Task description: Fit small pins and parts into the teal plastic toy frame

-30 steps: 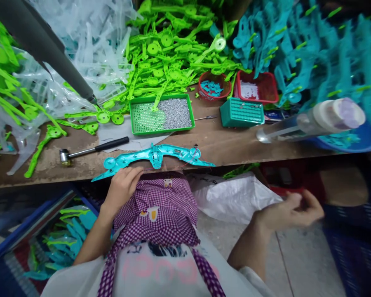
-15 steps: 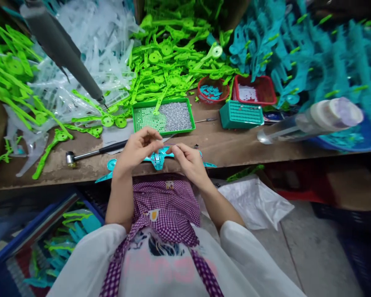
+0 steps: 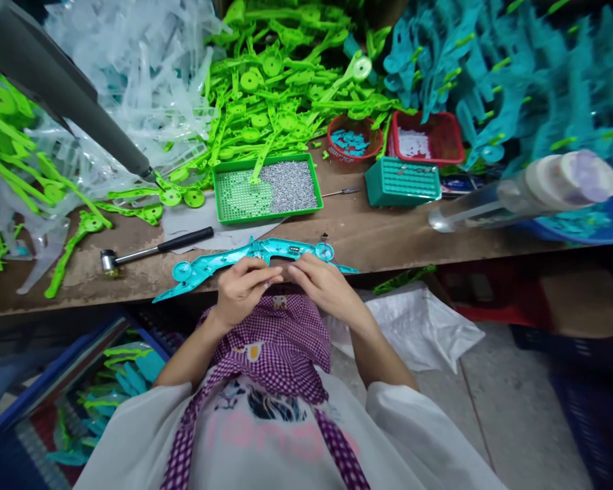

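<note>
Teal frame (image 3: 225, 257) lies just beyond both hands (image 3: 286, 286) (fingertips meeting)

A single head-worn camera looks forward and steeply down from just above the person's chest. The checked purple apron (image 3: 265, 354) fills the near bottom centre, close to the lens. The brown wooden workbench (image 3: 388, 235) crosses the middle from left to right, with heaps of bright green plastic parts (image 3: 280, 88) along the far top edge.
</note>
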A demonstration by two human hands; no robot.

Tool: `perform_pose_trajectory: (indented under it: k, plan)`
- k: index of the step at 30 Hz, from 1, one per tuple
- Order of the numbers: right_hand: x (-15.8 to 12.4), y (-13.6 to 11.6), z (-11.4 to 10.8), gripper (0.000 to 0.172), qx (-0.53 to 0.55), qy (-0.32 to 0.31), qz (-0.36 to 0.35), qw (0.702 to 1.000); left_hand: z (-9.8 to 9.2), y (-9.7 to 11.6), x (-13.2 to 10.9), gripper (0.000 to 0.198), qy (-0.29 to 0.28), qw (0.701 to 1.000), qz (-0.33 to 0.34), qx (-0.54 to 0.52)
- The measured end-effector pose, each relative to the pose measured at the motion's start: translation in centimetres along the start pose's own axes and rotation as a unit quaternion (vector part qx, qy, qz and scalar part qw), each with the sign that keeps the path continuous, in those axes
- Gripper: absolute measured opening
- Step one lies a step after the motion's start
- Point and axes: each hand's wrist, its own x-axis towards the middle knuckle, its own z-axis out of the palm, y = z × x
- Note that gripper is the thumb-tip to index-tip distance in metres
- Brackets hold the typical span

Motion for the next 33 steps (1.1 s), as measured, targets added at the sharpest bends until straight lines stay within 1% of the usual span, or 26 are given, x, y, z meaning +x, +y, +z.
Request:
perform_pose_trajectory:
  k: [1, 2, 3, 4, 5, 6, 7, 8, 10, 11, 12, 14, 15, 16, 17, 19, 20, 21, 22, 24, 25, 26, 29, 31, 33]
  plan:
    - [-0.7, -0.3, -0.3, 0.027, -0.045, 0.037, -0.025, 0.998, -0.2, 0.2, -0.1, 0.029, -0.001, 1.0, -0.018, -0.007]
    - [-1.3, -0.7, -0.5, 0.033, -0.068, 0.071, -0.053, 0.994, -0.3, 0.6, -0.3, 0.028, -0.004, 0.999, -0.03, -0.015]
    - [-1.8, -1.2, -0.5, 0.045, -0.067, 0.086, -0.085, 0.99, -0.4, 1.0, -0.4, 0.026, -0.005, 0.999, -0.034, -0.029]
    - [-2.2, -1.8, -0.4, 0.054, -0.046, 0.073, -0.117, 0.989, -0.5, 1.4, -0.6, 0.024, 0.0, 0.998, -0.035, -0.045]
    - [-2.4, -2.3, -0.1, 0.059, -0.009, 0.036, -0.139, 0.99, -0.5, 1.9, -0.8, 0.022, 0.011, 0.997, -0.04, -0.061]
    - [-2.5, -2.7, 0.4, 0.061, 0.037, -0.011, -0.146, 0.989, -0.5, 2.2, -0.9, 0.022, 0.027, 0.995, -0.05, -0.078]
    - [-2.5, -3.0, 0.8, 0.058, 0.083, -0.054, -0.137, 0.986, -0.5, 2.5, -1.0, 0.022, 0.046, 0.992, -0.069, -0.093]
    - [-2.4, -3.2, 1.2, 0.051, 0.123, -0.083, -0.116, 0.982, -0.5, 2.7, -1.2, 0.023, 0.063, 0.988, -0.094, -0.109]
    - [-2.3, -3.2, 1.7, 0.031, 0.166, -0.095, -0.069, 0.979, -0.5, 2.8, -1.4, 0.024, 0.064, 0.973, -0.158, -0.158]
    - [-2.3, -3.2, 1.6, 0.022, 0.171, -0.091, -0.056, 0.979, -0.5, 2.7, -1.6, 0.021, 0.053, 0.96, -0.194, -0.194]
    - [-2.4, -3.1, 1.4, 0.016, 0.169, -0.087, -0.052, 0.98, -0.5, 2.5, -1.8, 0.018, 0.043, 0.944, -0.231, -0.233]
    - [-2.4, -3.0, 0.8, 0.014, 0.152, -0.074, -0.052, 0.984, -0.4, 2.0, -2.2, 0.015, 0.03, 0.903, -0.298, -0.307]
    - [-2.2, -2.8, 0.5, 0.014, 0.142, -0.062, -0.052, 0.987, -0.3, 1.7, -2.5, 0.018, 0.028, 0.884, -0.324, -0.335]
    - [-1.8, -2.5, 0.4, 0.014, 0.13, -0.038, -0.052, 0.989, -0.3, 1.4, -2.8, 0.026, 0.027, 0.868, -0.344, -0.356]
    - [-1.2, -2.1, 0.4, 0.014, 0.117, -0.001, -0.052, 0.992, -0.2, 1.1, -3.2, 0.038, 0.023, 0.854, -0.365, -0.369]
    - [0.4, -0.7, 1.0, 0.014, 0.085, 0.102, -0.052, 0.99, -0.2, 0.6, -3.9, 0.061, 0.029, 0.828, -0.417, -0.373]
    - [1.3, 0.2, 1.5, 0.014, 0.07, 0.151, -0.055, 0.985, -0.2, 0.4, -4.3, 0.066, 0.047, 0.815, -0.448, -0.365]
    - [2.2, 1.2, 2.2, 0.013, 0.056, 0.186, -0.059, 0.979, -0.2, 0.2, -4.6, 0.065, 0.076, 0.8, -0.479, -0.353]
    - [2.9, 2.1, 2.8, 0.013, 0.048, 0.197, -0.066, 0.977, -0.3, 0.1, -4.9, 0.06, 0.112, 0.784, -0.505, -0.342]
    - [3.7, 3.7, 3.9, 0.014, 0.033, 0.18, -0.071, 0.981, -0.3, 0.0, -5.1, 0.049, 0.178, 0.753, -0.535, -0.339]
    - [3.8, 4.2, 4.3, 0.014, 0.023, 0.162, -0.07, 0.984, -0.3, 0.0, -5.0, 0.045, 0.196, 0.739, -0.542, -0.35]
    - [3.8, 4.5, 4.6, 0.015, 0.012, 0.145, -0.067, 0.987, -0.3, 0.0, -4.8, 0.041, 0.203, 0.725, -0.547, -0.365]
    - [3.4, 4.6, 4.6, 0.015, -0.008, 0.117, -0.061, 0.991, -0.2, -0.1, -3.9, 0.029, 0.192, 0.692, -0.557, -0.416]
    - [3.3, 4.6, 4.3, 0.016, -0.001, 0.11, -0.064, 0.992, 0.0, -0.4, -3.4, 0.02, 0.194, 0.678, -0.56, -0.436]
    - [3.1, 4.6, 4.0, 0.016, 0.012, 0.106, -0.07, 0.992, 0.2, -0.7, -3.0, 0.016, 0.201, 0.672, -0.56, -0.441]
